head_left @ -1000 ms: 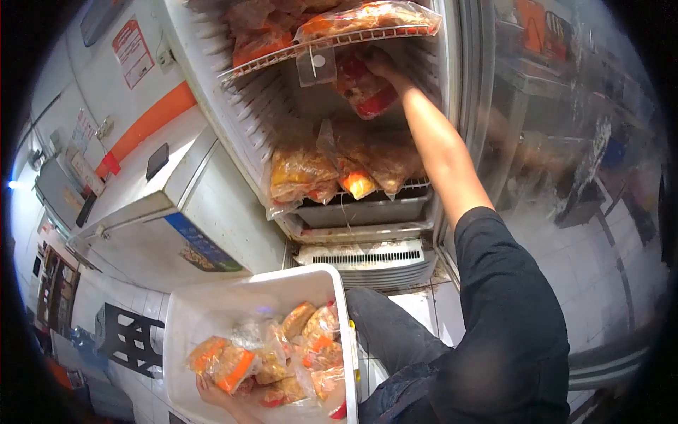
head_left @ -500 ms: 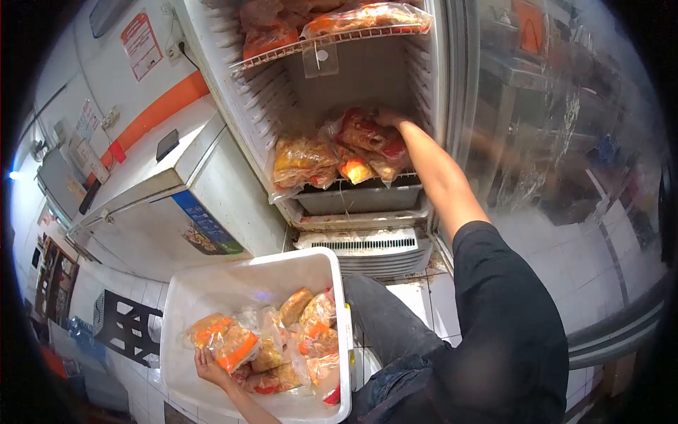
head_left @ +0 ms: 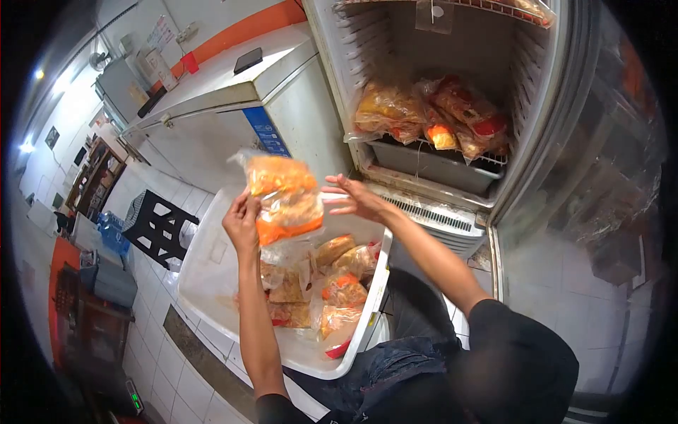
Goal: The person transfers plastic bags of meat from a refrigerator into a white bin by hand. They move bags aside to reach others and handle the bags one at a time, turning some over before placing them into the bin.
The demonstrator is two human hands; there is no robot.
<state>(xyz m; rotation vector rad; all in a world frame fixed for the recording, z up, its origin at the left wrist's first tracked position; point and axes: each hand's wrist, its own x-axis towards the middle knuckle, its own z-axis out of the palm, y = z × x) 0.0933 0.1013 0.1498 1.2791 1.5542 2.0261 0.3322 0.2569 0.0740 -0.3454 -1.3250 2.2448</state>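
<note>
My left hand (head_left: 242, 218) grips a clear plastic bag of orange food (head_left: 282, 194) by its left side, holding it up over the white tub (head_left: 205, 283). Just right of that bag, my right hand (head_left: 357, 199) has its fingers spread, with nothing in them. Inside the tub lie several similar clear bags (head_left: 342, 290) of orange and yellowish food. In the open fridge, a bag with yellowish contents (head_left: 388, 106) rests on the lower shelf, beside a bag with red patches (head_left: 466, 106).
A white chest freezer (head_left: 205, 116) stands left of the fridge, a dark phone-like object (head_left: 248, 60) on its lid. The fridge's glass door (head_left: 600, 177) is swung out on the right. A black crate (head_left: 161, 230) sits on the tiled floor.
My left hand has lifted the bag up out of the tub. My right hand has left the fridge shelf and come down beside it. The view has swung left.
</note>
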